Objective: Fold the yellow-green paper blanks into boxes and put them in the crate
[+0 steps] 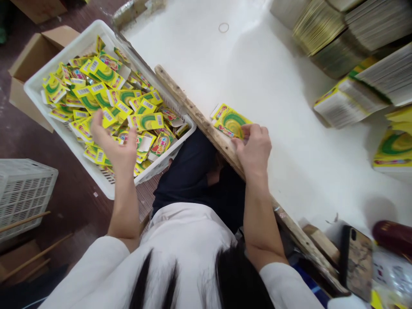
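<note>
My right hand rests on the near edge of the white table, fingers closed on a flat yellow-and-green packet lying there. My left hand hovers over a white plastic crate beside the table, fingers spread and curled, palm up, holding nothing. The crate is heaped with several folded yellow-and-green packets.
Stacks of flat printed sheets stand along the table's far right. A phone and a dark red bottle lie at the near right. A wooden strip edges the table. Cardboard boxes and another white crate stand on the floor at left.
</note>
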